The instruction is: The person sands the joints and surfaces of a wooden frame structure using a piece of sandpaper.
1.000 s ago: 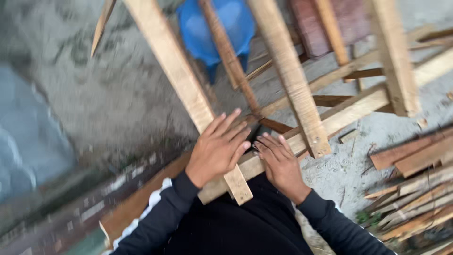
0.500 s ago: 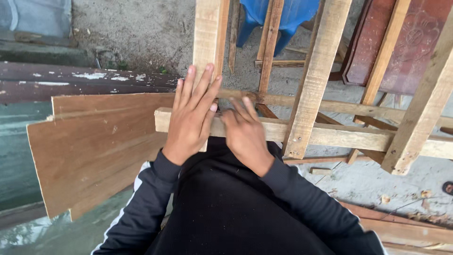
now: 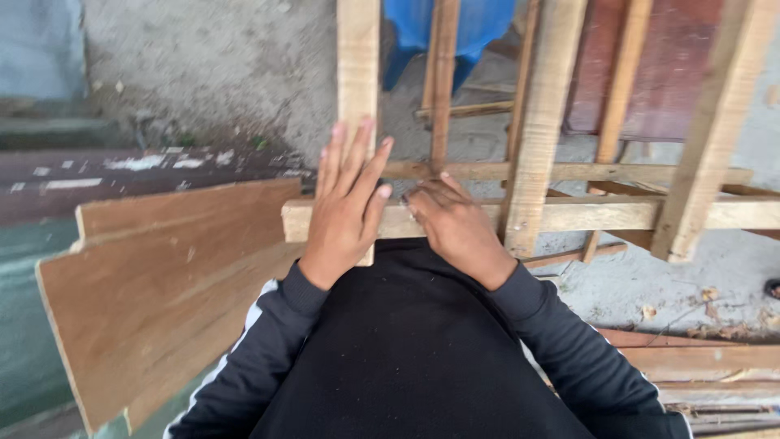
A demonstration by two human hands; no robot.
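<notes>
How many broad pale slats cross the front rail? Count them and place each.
3. First slat under the left hand, second slat just right of the right hand, third slat far right. More may lie outside the frame.

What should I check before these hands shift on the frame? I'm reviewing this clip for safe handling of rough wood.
1. Left hand flat on the upright slat, fingers spread: ok.
2. Right hand resting on the cross rail, fingers curled: ok.
3. Both hands empty, no tool held: ok.
4. Nails or splinters under the palms: cannot tell, hidden by the hands.
5. Frame joints tight where the slats cross the rail: cannot tell.
6. Loose boards stacked by the left arm, overhanging at an angle: not ok, they could slide if bumped.
</notes>
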